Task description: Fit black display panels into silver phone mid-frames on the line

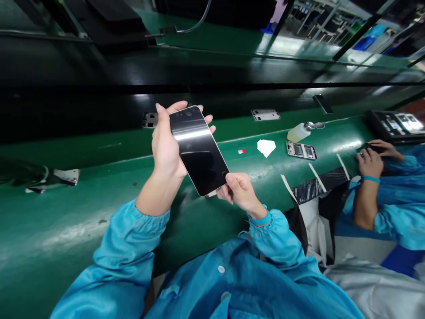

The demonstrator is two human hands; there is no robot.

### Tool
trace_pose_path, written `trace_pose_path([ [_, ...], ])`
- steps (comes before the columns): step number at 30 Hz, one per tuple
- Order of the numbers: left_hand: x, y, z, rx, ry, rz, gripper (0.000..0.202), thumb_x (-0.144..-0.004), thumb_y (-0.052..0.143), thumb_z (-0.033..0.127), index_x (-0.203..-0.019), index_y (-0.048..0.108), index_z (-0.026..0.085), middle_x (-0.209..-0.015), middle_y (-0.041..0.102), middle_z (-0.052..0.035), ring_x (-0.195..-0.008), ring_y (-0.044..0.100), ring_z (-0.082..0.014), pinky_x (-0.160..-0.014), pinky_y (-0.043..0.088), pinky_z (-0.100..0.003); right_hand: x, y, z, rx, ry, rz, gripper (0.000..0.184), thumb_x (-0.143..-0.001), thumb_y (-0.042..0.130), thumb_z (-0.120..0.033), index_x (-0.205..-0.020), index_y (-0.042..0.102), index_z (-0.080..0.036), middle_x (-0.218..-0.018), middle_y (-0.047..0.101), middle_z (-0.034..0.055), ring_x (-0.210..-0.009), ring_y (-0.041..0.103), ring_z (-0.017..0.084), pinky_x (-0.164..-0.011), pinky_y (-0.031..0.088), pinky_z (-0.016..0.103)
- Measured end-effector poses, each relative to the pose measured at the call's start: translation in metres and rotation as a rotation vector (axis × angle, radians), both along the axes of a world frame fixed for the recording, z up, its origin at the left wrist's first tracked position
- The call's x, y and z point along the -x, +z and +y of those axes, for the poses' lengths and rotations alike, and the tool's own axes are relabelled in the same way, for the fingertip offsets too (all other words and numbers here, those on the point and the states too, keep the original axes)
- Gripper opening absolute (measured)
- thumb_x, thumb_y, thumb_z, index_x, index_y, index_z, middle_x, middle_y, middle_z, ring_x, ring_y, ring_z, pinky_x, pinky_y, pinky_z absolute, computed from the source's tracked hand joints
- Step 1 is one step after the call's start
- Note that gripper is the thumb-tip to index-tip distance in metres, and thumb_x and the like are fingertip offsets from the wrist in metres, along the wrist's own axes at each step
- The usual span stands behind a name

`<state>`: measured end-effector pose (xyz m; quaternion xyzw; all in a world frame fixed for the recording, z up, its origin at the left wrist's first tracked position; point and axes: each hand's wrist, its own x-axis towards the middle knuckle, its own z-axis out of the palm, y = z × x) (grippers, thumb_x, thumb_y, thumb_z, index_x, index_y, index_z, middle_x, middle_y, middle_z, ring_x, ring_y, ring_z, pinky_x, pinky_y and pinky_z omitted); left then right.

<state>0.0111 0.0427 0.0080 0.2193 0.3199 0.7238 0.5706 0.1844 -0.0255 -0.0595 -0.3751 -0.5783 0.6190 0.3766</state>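
Observation:
A smartphone (201, 155) with a dark, glossy screen facing up is held tilted above the green bench. My left hand (168, 144) wraps round its upper left part, thumb along the left edge and fingertips showing past the right edge. At the lower right corner my right hand (239, 188) pinches the phone between thumb and fingers. Something pale shows just under the phone's bottom edge, too covered to make out. Behind my left hand, a phone frame (150, 120) lies partly hidden on the conveyor belt.
To the right lie a small red-and-white piece (242, 151), white paper (266, 147), an opened phone (301, 150) and a bottle (299, 132). Another phone frame (265, 114) rests farther back. A taped black bag (312, 190) hangs at the bench edge. A co-worker's hands (372, 159) are at far right.

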Motion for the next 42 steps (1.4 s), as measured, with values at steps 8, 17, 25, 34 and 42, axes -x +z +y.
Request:
trace_pose_path([
  [8, -0.003, 0.002, 0.005, -0.057, 0.112, -0.024, 0.050, -0.122, 0.037, 0.056, -0.108, 0.067, 0.018, -0.106, 0.083, -0.0126, -0.090, 0.084, -0.0263, -0.082, 0.072, -0.042, 0.014, -0.008, 0.010, 0.050, 0.052, -0.064, 0.090, -0.090, 0.055, -0.102, -0.051, 0.058, -0.022, -0.044, 0.049, 0.0008, -0.044, 0.049, 0.012, -0.046, 0.039, 0.027],
  [17, -0.003, -0.009, 0.011, -0.096, 0.235, -0.049, 0.056, -0.119, 0.037, 0.068, -0.114, 0.062, 0.018, -0.110, 0.081, -0.0126, -0.099, 0.083, -0.0284, -0.087, 0.071, -0.047, 0.035, 0.000, 0.015, 0.153, 0.211, 0.057, 0.074, -0.082, 0.082, -0.088, -0.061, 0.066, -0.018, -0.051, 0.060, -0.0013, -0.042, 0.054, 0.010, -0.044, 0.049, 0.023],
  [25, 0.000, -0.005, 0.022, 0.011, 0.268, -0.045, 0.052, -0.120, 0.035, 0.064, -0.111, 0.060, 0.020, -0.100, 0.082, -0.0088, -0.090, 0.082, -0.0235, -0.084, 0.068, -0.039, 0.009, 0.002, 0.046, 0.090, 0.265, 0.058, 0.086, -0.093, 0.059, -0.096, -0.069, 0.071, -0.014, -0.058, 0.066, 0.0036, -0.046, 0.057, 0.009, -0.047, 0.047, 0.022],
  [34, 0.002, -0.009, 0.030, 0.062, 0.280, 0.110, 0.075, -0.104, 0.046, 0.091, -0.108, 0.068, 0.019, -0.100, 0.084, -0.0090, -0.088, 0.082, -0.0266, -0.076, 0.071, -0.042, -0.014, -0.013, 0.067, -0.039, 0.268, -0.147, 0.086, -0.108, 0.033, -0.090, -0.078, 0.067, -0.017, -0.065, 0.064, 0.0024, -0.054, 0.056, 0.012, -0.054, 0.046, 0.024],
  [42, -0.062, -0.038, 0.157, 0.217, 0.006, 0.176, 0.079, -0.115, 0.018, 0.081, -0.103, 0.065, 0.018, -0.085, 0.078, -0.0043, -0.095, 0.081, -0.0207, -0.094, 0.067, -0.042, -0.013, -0.046, 0.054, -0.382, -0.043, -0.941, 0.072, -0.097, 0.077, -0.076, -0.139, 0.059, -0.021, -0.125, 0.081, 0.0169, -0.104, 0.081, 0.037, -0.082, 0.060, 0.042],
])
